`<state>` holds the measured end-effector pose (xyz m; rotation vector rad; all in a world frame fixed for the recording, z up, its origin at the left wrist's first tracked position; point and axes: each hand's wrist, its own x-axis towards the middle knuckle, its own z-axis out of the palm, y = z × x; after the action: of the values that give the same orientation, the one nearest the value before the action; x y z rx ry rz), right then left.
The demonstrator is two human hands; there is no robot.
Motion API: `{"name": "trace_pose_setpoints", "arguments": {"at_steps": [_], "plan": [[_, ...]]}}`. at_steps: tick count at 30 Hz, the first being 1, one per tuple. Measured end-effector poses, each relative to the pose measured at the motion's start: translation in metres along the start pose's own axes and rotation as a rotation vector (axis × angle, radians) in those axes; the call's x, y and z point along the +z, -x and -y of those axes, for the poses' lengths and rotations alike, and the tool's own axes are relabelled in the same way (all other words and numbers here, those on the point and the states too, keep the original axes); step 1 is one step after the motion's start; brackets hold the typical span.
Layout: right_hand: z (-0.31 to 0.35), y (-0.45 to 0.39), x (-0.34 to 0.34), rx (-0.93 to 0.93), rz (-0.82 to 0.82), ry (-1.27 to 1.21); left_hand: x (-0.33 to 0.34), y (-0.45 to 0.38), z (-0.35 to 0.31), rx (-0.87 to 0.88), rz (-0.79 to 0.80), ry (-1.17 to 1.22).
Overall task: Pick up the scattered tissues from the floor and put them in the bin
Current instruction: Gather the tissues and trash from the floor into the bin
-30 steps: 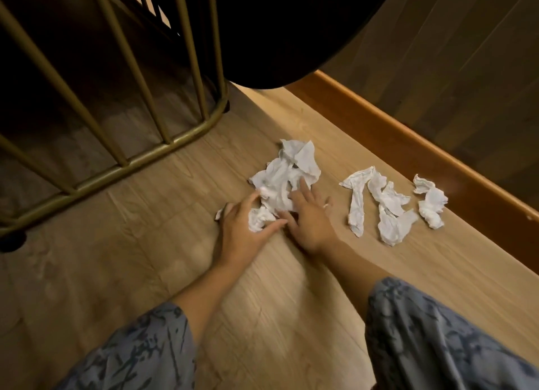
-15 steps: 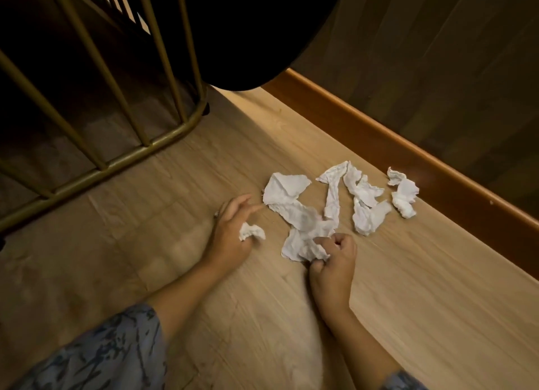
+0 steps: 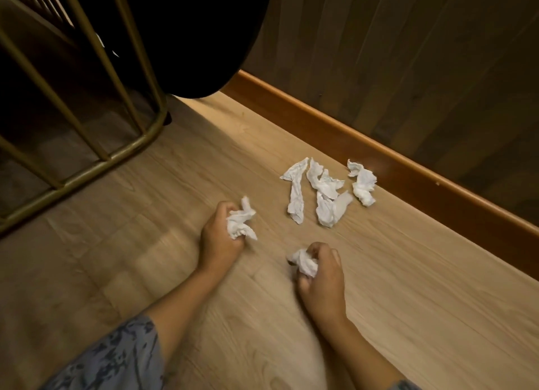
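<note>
My left hand (image 3: 217,239) is closed around a crumpled white tissue (image 3: 240,223) just above the wooden floor. My right hand (image 3: 322,275) grips another balled-up tissue (image 3: 304,262) close to the floor. Further off, by the wall, three crumpled tissues lie loose: a long twisted one (image 3: 297,191), a bigger bunched one (image 3: 328,198) and a small one (image 3: 363,185) nearest the skirting board. No bin is in view that I can tell.
A gold metal frame (image 3: 96,167) with slanted bars stands on the floor at the left. A large dark rounded shape (image 3: 189,36) hangs at top centre. A brown skirting board (image 3: 408,162) and a dark panelled wall run along the right.
Both hands have closed on the tissues they were gathering and drawn them back toward me. The large tissue that lay spread between my hands is now bunched up in my fists.
</note>
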<state>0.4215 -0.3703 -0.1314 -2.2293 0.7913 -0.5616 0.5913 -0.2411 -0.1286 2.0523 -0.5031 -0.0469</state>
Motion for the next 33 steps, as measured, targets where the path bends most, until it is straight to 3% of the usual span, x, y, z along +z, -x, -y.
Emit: {"name": "trace_pose_setpoints", "arguments": {"at_steps": [4, 6, 9, 11, 13, 14, 17, 21, 26, 31, 33], "plan": [[-0.014, -0.023, -0.030, -0.052, -0.137, -0.027, 0.008, -0.010, -0.010, 0.041, -0.085, -0.025], [-0.014, -0.049, -0.044, -0.079, -0.175, -0.027, 0.020, -0.021, -0.024, 0.082, -0.048, 0.013], [-0.006, -0.093, -0.052, -0.096, -0.136, 0.074, 0.045, -0.034, -0.063, 0.203, 0.229, 0.103], [-0.002, -0.117, -0.047, -0.094, -0.082, 0.236, 0.066, -0.043, -0.074, 0.332, 0.419, -0.159], [-0.009, -0.124, -0.040, -0.073, 0.022, 0.416, 0.079, -0.041, -0.066, 0.290, 0.558, -0.354], [-0.016, -0.119, -0.036, -0.072, 0.080, 0.466, 0.081, -0.037, -0.056, 0.270, 0.576, -0.331], [-0.038, -0.088, -0.027, -0.103, 0.128, 0.387, 0.076, -0.014, -0.033, 0.277, 0.365, -0.113], [-0.044, -0.076, -0.028, -0.122, 0.083, 0.211, 0.073, -0.008, -0.034, 0.316, 0.208, -0.158], [-0.049, -0.060, -0.037, -0.101, 0.107, 0.096, 0.069, -0.001, -0.034, 0.356, 0.263, -0.188], [-0.048, -0.045, -0.040, -0.106, 0.181, 0.050, 0.072, 0.005, -0.031, 0.625, 0.558, -0.260], [-0.048, -0.037, -0.043, -0.102, 0.200, 0.007, 0.072, 0.011, -0.029, 0.629, 0.524, -0.239]]}}
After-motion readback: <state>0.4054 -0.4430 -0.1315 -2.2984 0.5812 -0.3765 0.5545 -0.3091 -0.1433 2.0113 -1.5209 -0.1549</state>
